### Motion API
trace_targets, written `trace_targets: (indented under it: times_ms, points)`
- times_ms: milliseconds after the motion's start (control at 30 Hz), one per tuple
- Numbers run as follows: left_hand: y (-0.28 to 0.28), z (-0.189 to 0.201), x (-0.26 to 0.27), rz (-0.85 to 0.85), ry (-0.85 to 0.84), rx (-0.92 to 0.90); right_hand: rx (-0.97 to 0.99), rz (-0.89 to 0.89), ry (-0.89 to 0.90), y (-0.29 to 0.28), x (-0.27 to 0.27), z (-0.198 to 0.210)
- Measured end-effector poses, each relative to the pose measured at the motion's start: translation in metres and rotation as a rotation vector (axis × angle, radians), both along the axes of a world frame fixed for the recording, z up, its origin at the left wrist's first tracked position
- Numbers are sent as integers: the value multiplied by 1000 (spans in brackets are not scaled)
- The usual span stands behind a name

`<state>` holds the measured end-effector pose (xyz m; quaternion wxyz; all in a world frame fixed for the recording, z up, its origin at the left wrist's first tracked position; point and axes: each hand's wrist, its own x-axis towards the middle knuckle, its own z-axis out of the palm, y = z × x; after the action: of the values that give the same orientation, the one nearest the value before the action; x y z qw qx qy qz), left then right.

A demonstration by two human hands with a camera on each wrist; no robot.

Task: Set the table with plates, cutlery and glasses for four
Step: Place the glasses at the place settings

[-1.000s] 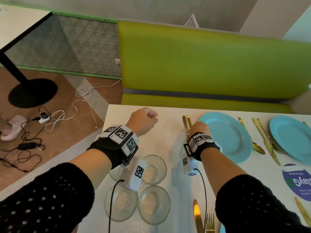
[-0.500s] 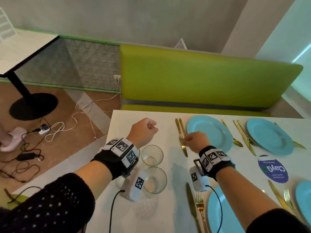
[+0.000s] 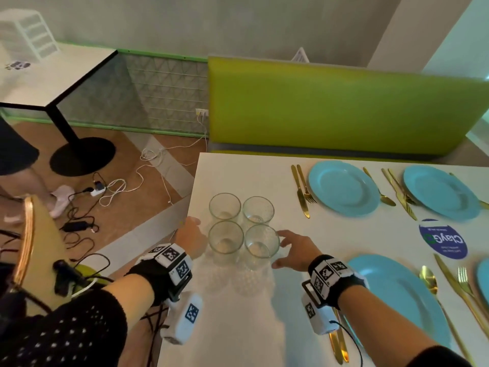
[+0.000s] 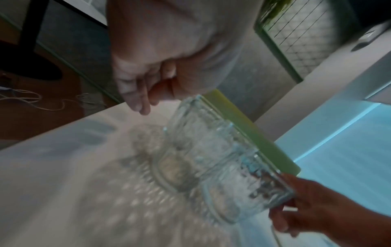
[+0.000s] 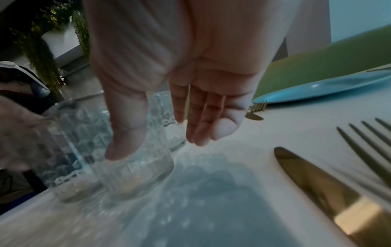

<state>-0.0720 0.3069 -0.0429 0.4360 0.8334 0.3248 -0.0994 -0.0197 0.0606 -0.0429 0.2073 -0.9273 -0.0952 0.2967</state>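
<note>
Several clear glasses stand bunched on the white table. My right hand is at the near-right glass. In the right wrist view its thumb lies on that glass, and the straight fingers stand off its far side. My left hand sits just left of the near-left glass, with loosely bent fingers beside the rim, holding nothing. Blue plates lie with gold cutlery beside them.
A purple round sticker lies between the plates. A green bench runs behind the table. Cables trail over the floor at left, near a gold-framed chair, another person's legs and a second table.
My right hand left the far knife and fork and came back to the near-right glass, fingers now spread. My left fist loosened and dropped beside the near-left glass. The view pulled back.
</note>
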Motion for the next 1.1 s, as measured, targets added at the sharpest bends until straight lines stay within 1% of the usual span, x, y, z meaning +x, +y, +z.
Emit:
trace_targets:
  times_ms: [67,133,167,267,333,400,500,633,800,933,1100]
  points:
    - [2,-10,-12,-125,97,-42,61,-11,-10,3,-4,-5]
    - [0,-19,-19,-206,96,-136,115,-21,-24,7,-7,-9]
    - [-2,-23,-22,-215,75,-173,132,-22,-31,9,-9,-11]
    - [-7,-35,-26,-136,-27,-273,179,-43,-46,16,-13,-17]
    - [-11,-41,-27,-71,-88,-306,227,-90,-57,19,-14,-22]
    - [-16,-44,-29,-45,-124,-297,267,-142,-71,22,-15,-27]
    - [-25,-45,-30,-55,-148,-265,288,-182,-120,25,-18,-33]
    - [-34,-40,-29,-81,-189,-141,301,-186,-161,25,-21,-34]
    - [-42,-40,-31,-121,-204,-135,267,-184,-181,10,-21,-27]
    - [-57,-33,-30,-266,-227,-126,217,-215,-214,-14,-20,-13]
    - [-94,-11,-5,-442,-296,-157,157,-322,-307,-56,-8,24]
